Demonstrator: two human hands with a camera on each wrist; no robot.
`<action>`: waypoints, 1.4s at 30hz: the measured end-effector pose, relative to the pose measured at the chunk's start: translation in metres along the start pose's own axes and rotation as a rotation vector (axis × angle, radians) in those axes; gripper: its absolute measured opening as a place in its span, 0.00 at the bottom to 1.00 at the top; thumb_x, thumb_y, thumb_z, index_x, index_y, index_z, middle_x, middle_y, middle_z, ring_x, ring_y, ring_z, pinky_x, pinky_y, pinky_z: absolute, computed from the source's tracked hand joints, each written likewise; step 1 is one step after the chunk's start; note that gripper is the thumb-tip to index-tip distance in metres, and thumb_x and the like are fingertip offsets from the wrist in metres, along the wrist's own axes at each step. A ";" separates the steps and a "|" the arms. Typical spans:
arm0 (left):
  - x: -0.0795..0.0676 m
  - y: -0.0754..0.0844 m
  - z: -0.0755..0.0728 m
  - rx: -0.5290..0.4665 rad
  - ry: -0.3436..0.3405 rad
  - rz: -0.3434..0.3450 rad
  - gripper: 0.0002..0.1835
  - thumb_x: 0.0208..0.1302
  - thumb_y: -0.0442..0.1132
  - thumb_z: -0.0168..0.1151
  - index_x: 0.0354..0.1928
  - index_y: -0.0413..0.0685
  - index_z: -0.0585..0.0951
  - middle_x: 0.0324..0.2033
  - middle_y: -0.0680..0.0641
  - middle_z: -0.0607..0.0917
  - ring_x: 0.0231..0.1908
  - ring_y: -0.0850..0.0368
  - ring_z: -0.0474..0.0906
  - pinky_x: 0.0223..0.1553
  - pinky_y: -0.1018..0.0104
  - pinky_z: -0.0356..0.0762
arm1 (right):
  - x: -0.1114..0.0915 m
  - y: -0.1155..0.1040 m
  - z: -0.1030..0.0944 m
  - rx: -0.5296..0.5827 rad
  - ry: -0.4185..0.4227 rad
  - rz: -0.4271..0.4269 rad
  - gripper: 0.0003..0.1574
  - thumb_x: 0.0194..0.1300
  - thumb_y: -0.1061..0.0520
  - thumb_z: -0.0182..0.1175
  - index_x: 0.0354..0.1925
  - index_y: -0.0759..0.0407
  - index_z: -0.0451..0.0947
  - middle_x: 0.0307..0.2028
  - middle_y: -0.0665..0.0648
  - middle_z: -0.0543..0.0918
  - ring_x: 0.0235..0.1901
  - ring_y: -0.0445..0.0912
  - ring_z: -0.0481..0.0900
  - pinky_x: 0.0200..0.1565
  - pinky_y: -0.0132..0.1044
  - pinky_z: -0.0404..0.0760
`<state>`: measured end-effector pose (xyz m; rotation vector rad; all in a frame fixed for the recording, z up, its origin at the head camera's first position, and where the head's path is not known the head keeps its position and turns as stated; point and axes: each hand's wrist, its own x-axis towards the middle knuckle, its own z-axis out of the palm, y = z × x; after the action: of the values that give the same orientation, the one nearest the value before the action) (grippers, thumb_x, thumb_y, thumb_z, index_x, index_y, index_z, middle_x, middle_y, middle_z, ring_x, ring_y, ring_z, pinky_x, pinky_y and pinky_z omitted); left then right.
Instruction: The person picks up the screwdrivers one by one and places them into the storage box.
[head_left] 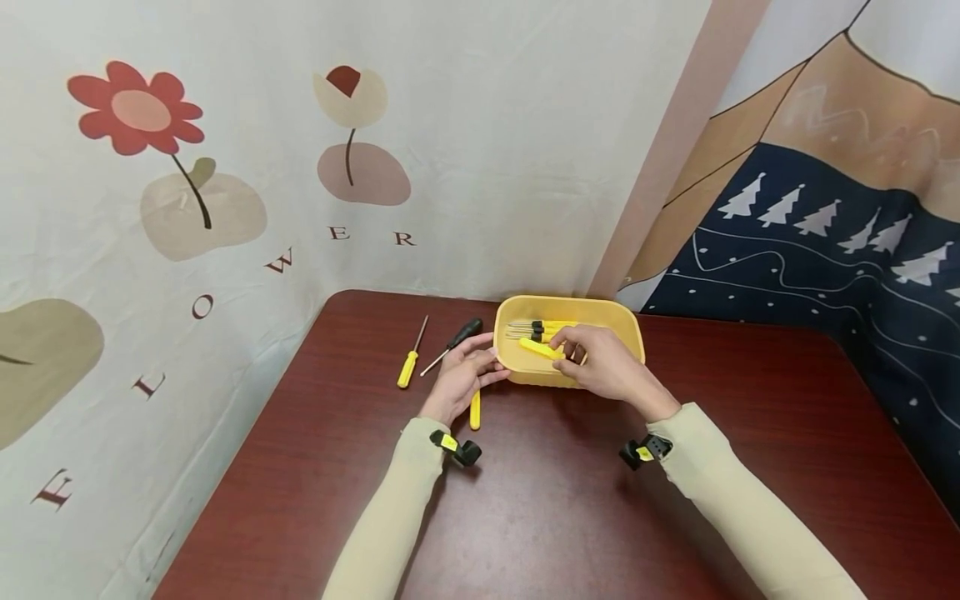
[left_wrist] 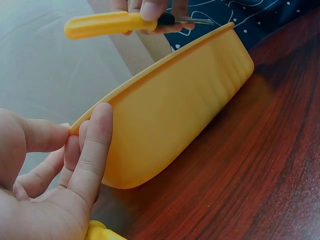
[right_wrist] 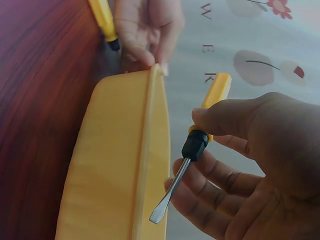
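Head: looked forward, down across the counter (head_left: 555, 500).
Wrists: 2 closer views faced, shared the yellow bin (left_wrist: 165, 105).

The basket (left_wrist: 170, 110) is plain yellow, the screwdriver (right_wrist: 194, 146) yellow-handled, black-collared, silver-bladed. I see a dark-grained, reddish-brown table (head_left: 540, 508), cream sleeves (head_left: 757, 500), and navy cloth (head_left: 817, 271) printed with white trees (head_left: 816, 218).

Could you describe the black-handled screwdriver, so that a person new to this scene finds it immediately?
On the dark red table, look at the yellow basket near the back edge in the head view. Just left of it, past the left hand, the black-handled screwdriver lies slanted, beside a yellow-handled screwdriver. Its black handle sets it apart from its neighbours' yellow ones.
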<state>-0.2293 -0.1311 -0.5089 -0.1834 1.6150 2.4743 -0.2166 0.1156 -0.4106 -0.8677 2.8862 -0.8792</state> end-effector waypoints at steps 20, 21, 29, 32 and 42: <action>-0.001 0.001 0.002 -0.013 -0.003 0.007 0.21 0.73 0.28 0.59 0.66 0.39 0.75 0.36 0.43 0.83 0.32 0.57 0.83 0.41 0.63 0.91 | 0.032 0.009 -0.013 -0.169 -0.144 -0.124 0.12 0.64 0.57 0.71 0.46 0.55 0.85 0.31 0.52 0.82 0.29 0.43 0.76 0.34 0.36 0.77; -0.001 0.001 0.002 -0.011 -0.001 0.006 0.21 0.73 0.28 0.59 0.66 0.39 0.74 0.37 0.42 0.83 0.32 0.57 0.83 0.41 0.62 0.91 | 0.034 0.009 -0.014 -0.181 -0.148 -0.136 0.12 0.64 0.58 0.70 0.46 0.55 0.84 0.31 0.52 0.82 0.29 0.43 0.76 0.34 0.36 0.77; -0.001 0.001 0.003 -0.006 -0.004 0.001 0.22 0.73 0.28 0.59 0.67 0.39 0.74 0.39 0.39 0.82 0.33 0.56 0.84 0.41 0.62 0.91 | 0.046 0.015 -0.013 -0.216 -0.224 -0.159 0.10 0.65 0.58 0.69 0.45 0.54 0.85 0.33 0.52 0.83 0.32 0.44 0.77 0.36 0.35 0.78; -0.002 0.001 0.004 -0.002 -0.006 0.002 0.22 0.73 0.28 0.58 0.67 0.39 0.74 0.39 0.39 0.82 0.33 0.56 0.84 0.41 0.62 0.91 | 0.051 0.016 -0.014 -0.224 -0.258 -0.149 0.10 0.65 0.58 0.69 0.46 0.55 0.85 0.32 0.52 0.81 0.32 0.44 0.76 0.35 0.35 0.76; 0.000 0.001 0.002 0.001 -0.012 -0.001 0.22 0.74 0.29 0.58 0.68 0.39 0.73 0.38 0.41 0.81 0.33 0.56 0.83 0.41 0.62 0.91 | 0.072 0.018 -0.014 -0.256 -0.344 -0.172 0.10 0.65 0.59 0.68 0.45 0.56 0.84 0.31 0.54 0.82 0.30 0.44 0.76 0.33 0.34 0.76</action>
<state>-0.2297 -0.1301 -0.5076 -0.1687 1.6105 2.4697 -0.2891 0.0982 -0.3967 -1.1692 2.6822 -0.3225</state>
